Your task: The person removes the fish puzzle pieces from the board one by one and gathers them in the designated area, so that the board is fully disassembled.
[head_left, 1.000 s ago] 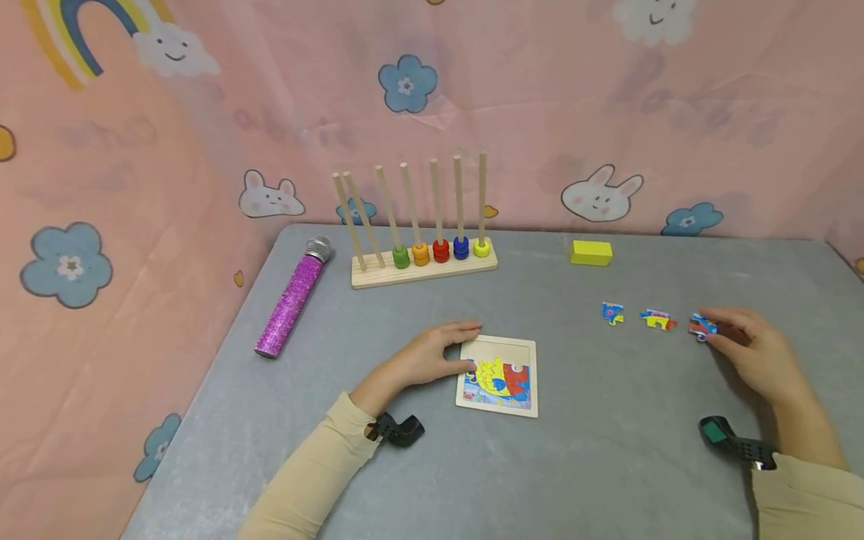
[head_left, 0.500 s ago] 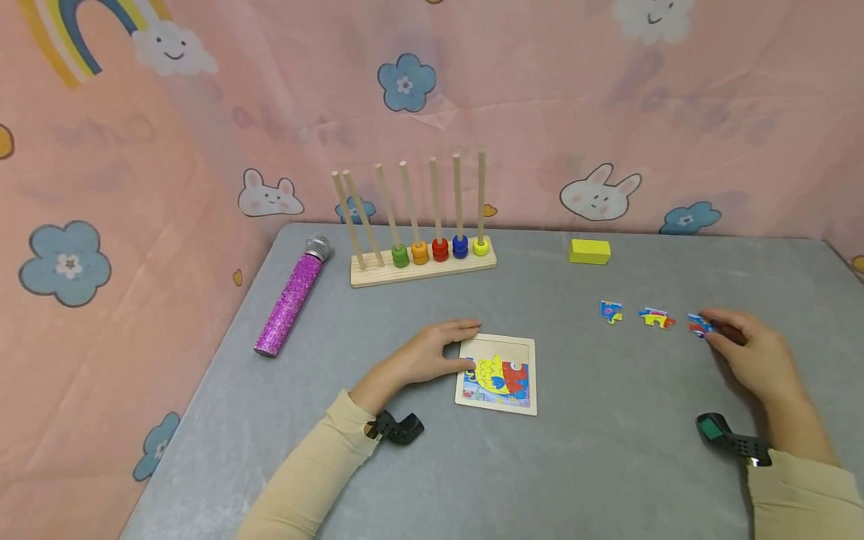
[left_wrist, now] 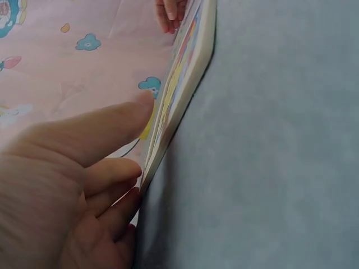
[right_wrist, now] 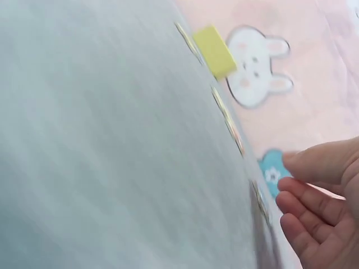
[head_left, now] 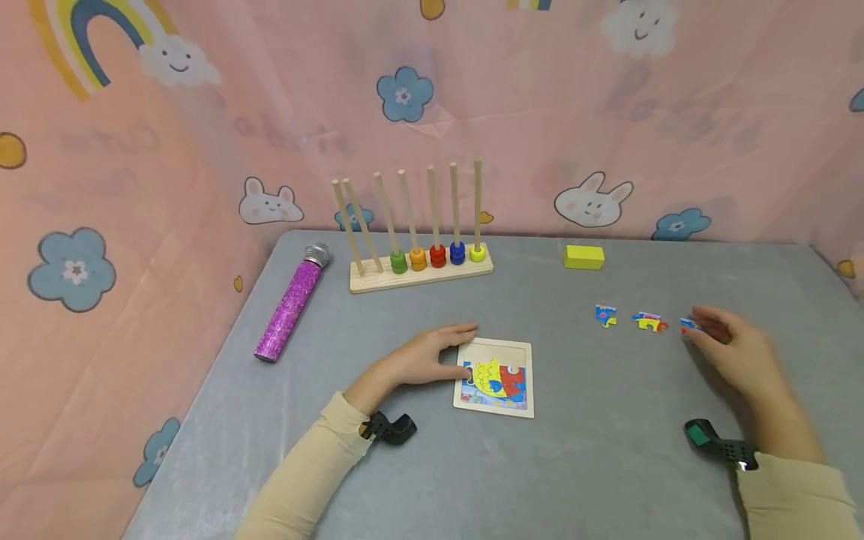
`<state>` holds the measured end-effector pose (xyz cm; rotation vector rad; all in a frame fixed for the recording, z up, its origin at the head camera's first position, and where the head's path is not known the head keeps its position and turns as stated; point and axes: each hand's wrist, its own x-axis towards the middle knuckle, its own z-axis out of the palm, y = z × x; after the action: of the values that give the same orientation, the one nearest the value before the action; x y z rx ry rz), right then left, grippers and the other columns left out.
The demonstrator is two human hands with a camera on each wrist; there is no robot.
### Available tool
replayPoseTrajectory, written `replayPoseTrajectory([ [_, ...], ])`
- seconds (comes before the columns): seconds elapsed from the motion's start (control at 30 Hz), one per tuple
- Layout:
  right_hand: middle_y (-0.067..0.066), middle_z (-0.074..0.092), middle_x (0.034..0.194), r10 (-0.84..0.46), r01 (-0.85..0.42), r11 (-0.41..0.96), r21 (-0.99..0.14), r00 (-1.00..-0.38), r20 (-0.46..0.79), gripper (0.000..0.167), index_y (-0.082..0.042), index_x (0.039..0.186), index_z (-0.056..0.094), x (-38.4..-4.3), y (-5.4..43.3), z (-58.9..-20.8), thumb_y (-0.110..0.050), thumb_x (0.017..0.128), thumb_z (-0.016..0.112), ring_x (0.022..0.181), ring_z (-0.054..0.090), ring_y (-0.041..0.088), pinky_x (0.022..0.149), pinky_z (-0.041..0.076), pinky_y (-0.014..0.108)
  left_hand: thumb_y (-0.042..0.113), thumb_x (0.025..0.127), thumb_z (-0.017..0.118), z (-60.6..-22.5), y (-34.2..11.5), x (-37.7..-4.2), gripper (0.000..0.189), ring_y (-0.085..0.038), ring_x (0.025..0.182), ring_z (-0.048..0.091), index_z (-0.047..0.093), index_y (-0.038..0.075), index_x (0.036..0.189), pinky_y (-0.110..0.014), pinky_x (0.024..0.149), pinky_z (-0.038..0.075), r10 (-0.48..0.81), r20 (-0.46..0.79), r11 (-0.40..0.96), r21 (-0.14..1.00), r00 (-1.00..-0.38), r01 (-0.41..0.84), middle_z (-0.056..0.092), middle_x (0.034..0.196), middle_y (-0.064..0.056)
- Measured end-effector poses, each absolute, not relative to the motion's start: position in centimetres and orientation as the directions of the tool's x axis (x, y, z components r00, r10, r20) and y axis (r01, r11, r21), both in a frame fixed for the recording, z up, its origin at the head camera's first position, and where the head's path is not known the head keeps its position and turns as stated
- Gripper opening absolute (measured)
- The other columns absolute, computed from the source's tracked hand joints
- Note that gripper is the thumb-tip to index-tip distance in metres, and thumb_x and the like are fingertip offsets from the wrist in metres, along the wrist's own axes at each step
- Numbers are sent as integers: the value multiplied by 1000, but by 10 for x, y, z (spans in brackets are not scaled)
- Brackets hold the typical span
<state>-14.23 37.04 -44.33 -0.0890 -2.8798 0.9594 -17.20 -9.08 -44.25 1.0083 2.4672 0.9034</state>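
Observation:
My left hand [head_left: 425, 358] rests at the left side of a square wooden puzzle board [head_left: 496, 348]. Its thumb lies over the board's left edge and its fingers reach along to the top left corner, fairly straight. On the board is a partly assembled fish picture in yellow, red and blue. My right hand [head_left: 739, 352] is at the rightmost loose puzzle piece [head_left: 688, 324], partly covering it in the head view. In the right wrist view, thumb and fingers are spread apart beside that piece [right_wrist: 259, 200]. Two more puzzle pieces, one blue [head_left: 605, 316] and one yellow-red [head_left: 650, 322], lie left of it.
A wooden peg stand [head_left: 421, 280] with coloured rings stands at the back. To its left lies a glittery purple microphone [head_left: 290, 309]. A yellow block [head_left: 583, 257] sits near the back edge of the grey table [head_left: 574, 472], before a pink patterned cloth [head_left: 304, 97].
My right thumb has moved left over the rightmost piece, and the hand covers more of it. The left hand keeps its place on the board. The head view has shifted slightly.

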Motion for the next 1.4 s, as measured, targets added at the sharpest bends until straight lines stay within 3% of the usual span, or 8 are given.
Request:
replayPoseTrajectory([
  [0.13, 32, 54, 123, -6, -73, 779, -622, -994, 110, 49, 6, 133, 47, -137, 352, -437, -24, 95, 57, 88, 37, -22, 62, 34, 2, 34, 88, 67, -444, -94, -164, 70, -18, 144, 24, 37, 8, 146, -36, 116, 27, 716, -80, 571, 638, -693, 517, 27, 156, 0],
  [0.27, 29, 54, 124, -123, -197, 741, -642, -980, 159, 46, 5, 131, 49, -131, 322, -429, -19, 94, 60, 94, 33, -26, 73, 33, -2, 35, 88, 67, -445, -96, -148, 69, -19, 144, 25, 38, 7, 145, -37, 115, 27, 711, -85, 587, 618, -698, 523, 28, 156, -2],
  [0.43, 22, 59, 121, -259, -346, 644, -682, -938, 231, 42, 3, 127, 53, -125, 274, -424, -9, 89, 66, 103, 41, -20, 85, 31, -4, 38, 88, 67, -445, -96, -133, 71, -20, 145, 21, 38, 6, 145, -38, 117, 23, 678, -100, 621, 606, -728, 496, 25, 157, -4],
  [0.5, 19, 61, 119, -308, -387, 619, -684, -920, 241, 42, 2, 126, 54, -123, 255, -424, -7, 87, 67, 104, 51, -7, 88, 34, -2, 38, 88, 66, -446, -96, -129, 71, -19, 145, 20, 38, 6, 145, -38, 118, 21, 664, -95, 631, 603, -742, 488, 24, 157, -5],
  [0.67, 12, 61, 122, -400, -405, 594, -695, -898, 181, 43, -2, 126, 55, -117, 213, -427, -7, 86, 68, 107, 59, 23, 92, 47, 17, 35, 90, 65, -449, -94, -125, 70, -17, 145, 20, 37, 3, 145, -38, 119, 17, 640, -49, 633, 599, -767, 490, 26, 156, -6],
  [0.83, 11, 61, 120, -476, -405, 529, -746, -869, 134, 42, -1, 125, 56, -117, 178, -427, -7, 86, 68, 106, 60, 25, 91, 52, 39, 35, 90, 65, -451, -93, -126, 70, -15, 144, 22, 37, 3, 145, -38, 118, 18, 621, -15, 635, 595, -783, 493, 28, 155, -5],
  [1.13, 10, 62, 121, -542, -394, 505, -768, -837, 72, 42, -1, 126, 56, -121, 138, -428, -9, 86, 67, 107, 61, 24, 93, 50, 43, 36, 89, 65, -450, -94, -128, 69, -16, 144, 24, 38, 3, 144, -38, 118, 20, 625, 5, 627, 593, -781, 506, 29, 155, -3],
  [1.4, 5, 61, 116, -517, -435, 547, -715, -847, 120, 40, -5, 122, 60, -120, 124, -442, -13, 84, 71, 105, 59, 20, 93, 49, 41, 38, 89, 65, -448, -95, -127, 69, -20, 143, 27, 39, 6, 145, -38, 114, 29, 621, -1, 635, 586, -784, 503, 30, 155, -1],
])
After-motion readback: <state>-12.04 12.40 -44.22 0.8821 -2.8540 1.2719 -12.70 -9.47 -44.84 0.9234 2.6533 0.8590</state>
